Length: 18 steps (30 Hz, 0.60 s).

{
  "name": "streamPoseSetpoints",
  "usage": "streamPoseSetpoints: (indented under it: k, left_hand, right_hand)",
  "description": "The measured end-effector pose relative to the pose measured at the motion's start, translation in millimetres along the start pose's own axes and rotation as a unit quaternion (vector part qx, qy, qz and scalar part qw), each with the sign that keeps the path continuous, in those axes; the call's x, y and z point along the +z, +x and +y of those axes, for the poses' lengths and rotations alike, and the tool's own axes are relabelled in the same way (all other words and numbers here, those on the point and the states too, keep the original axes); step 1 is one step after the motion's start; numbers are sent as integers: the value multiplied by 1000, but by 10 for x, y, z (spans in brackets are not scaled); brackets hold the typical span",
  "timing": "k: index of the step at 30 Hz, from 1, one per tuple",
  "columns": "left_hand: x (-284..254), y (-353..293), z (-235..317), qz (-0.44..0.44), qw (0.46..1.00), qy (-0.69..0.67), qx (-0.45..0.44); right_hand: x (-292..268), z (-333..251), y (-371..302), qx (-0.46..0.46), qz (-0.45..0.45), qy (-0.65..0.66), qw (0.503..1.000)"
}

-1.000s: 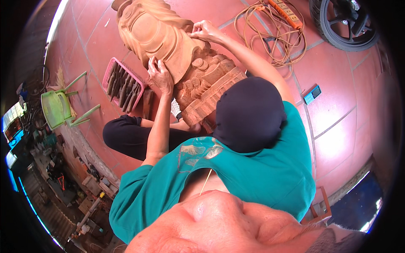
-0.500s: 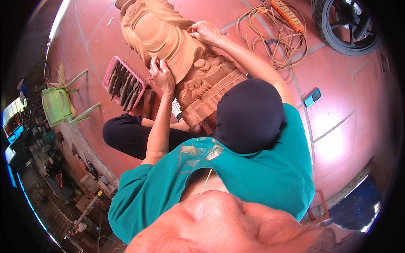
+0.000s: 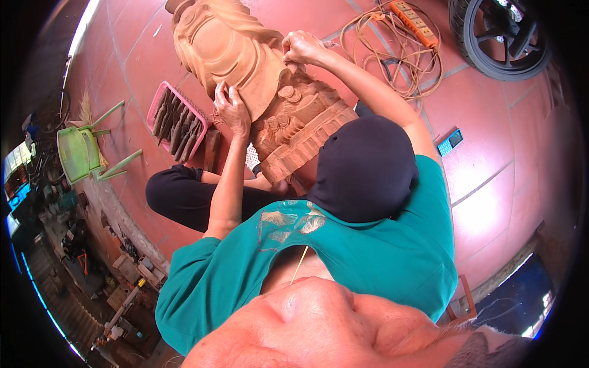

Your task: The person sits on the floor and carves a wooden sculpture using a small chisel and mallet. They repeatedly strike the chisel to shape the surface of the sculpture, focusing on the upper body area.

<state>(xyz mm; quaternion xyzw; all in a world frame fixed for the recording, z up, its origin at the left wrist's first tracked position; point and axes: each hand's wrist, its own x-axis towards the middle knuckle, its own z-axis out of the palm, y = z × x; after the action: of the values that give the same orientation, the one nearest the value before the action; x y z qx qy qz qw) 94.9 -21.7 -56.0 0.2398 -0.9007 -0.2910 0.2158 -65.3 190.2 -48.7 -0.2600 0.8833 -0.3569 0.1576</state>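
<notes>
Statue, one, carved wood, lies before the seated person: left hand on it, fingers apart; right hand curled at its edge, hold unclear. One pink basket stands nearby.

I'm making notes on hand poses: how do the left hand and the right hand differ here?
The left hand has its fingers loosely extended; the right hand has its fingers curled. The left hand is at the left side of the brown carving, the right hand at its right side. The right hand also sits higher in the picture than the left hand. Both are bare.
</notes>
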Motion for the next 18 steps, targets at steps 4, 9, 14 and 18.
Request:
streamPoseSetpoints:
  k: [4, 9, 14, 18]
  left_hand:
    - [-4, 9, 20, -4, 1000, -1, -7]
    - [4, 18, 19, 4, 1000, -17, 6]
    - [-2, -4, 54, 3, 999, -33, -12]
    - [-12, 17, 52, -1, 1000, -15, -6]
  right_hand:
    - [69, 48, -175, -56, 56, 14, 997]
    - [122, 8, -247, -43, 93, 48, 994]
    - [181, -34, 102, -40, 94, 3, 995]
    - [298, 57, 351, -57, 124, -13, 991]
